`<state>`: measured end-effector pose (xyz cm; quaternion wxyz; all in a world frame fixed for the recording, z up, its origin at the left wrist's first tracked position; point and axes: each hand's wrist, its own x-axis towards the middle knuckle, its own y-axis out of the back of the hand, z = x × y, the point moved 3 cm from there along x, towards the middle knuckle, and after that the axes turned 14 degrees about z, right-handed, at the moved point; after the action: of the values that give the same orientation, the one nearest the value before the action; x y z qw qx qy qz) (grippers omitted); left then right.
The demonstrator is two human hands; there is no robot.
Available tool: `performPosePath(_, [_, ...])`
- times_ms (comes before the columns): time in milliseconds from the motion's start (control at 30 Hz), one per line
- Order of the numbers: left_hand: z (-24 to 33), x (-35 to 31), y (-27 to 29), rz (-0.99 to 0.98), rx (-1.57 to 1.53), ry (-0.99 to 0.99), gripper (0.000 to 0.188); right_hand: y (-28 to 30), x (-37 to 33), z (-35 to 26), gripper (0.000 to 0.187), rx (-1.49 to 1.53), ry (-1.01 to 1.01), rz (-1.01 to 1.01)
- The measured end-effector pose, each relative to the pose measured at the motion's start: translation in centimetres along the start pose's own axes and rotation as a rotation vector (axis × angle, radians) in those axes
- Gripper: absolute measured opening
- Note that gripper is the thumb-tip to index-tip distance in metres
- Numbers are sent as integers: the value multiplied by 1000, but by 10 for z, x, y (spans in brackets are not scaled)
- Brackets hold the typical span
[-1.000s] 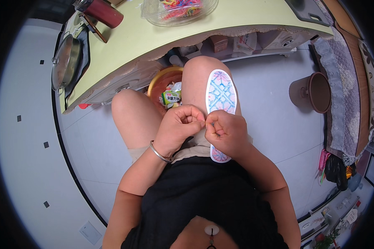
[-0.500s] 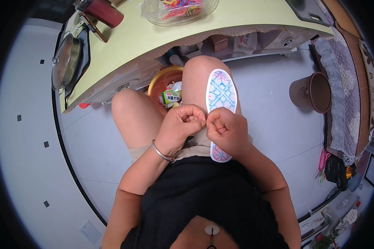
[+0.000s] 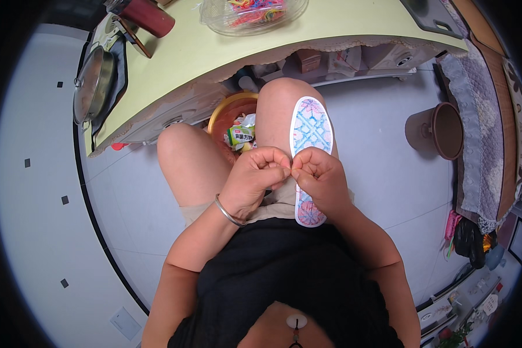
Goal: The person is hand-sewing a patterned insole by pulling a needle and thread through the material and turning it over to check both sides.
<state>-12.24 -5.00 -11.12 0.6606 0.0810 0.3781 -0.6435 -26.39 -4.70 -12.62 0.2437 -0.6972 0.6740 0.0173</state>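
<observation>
A white-edged insole with a blue and pink stitched pattern lies lengthwise along my right thigh. Over its middle my right hand is closed, thumb and forefinger pinched. My left hand, with a silver bangle at the wrist, is pinched too, its fingertips meeting those of the right hand just left of the insole. Whatever the fingertips hold is too small to make out. The hands cover the insole's middle; its toe end and heel end show above and below.
A yellow-topped table ahead carries a clear plastic box of coloured threads, a lidded pan, a phone and a red flask. A gold-rimmed bin with wrappers stands by my knees. A brown bucket is at right.
My fingertips have drawn slightly closer, now touching or nearly so. Both hands stay pinched. The insole lies in the same place on my thigh.
</observation>
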Motion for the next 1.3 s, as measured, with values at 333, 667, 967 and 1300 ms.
performPosePath(333, [2,-1,7,43,84,-87,8,5,-2,-19,11,-510,513,75])
performPosePath(667, [1,-1,7,45,149,-149,9,0,-5,-25,13,-690,743,37])
performPosePath(967, [0,-2,6,55,178,-176,10,-3,-3,-23,15,-646,839,66])
performPosePath(1300, [-7,1,4,0,10,5,6,3,-5,-7,13,-424,489,87])
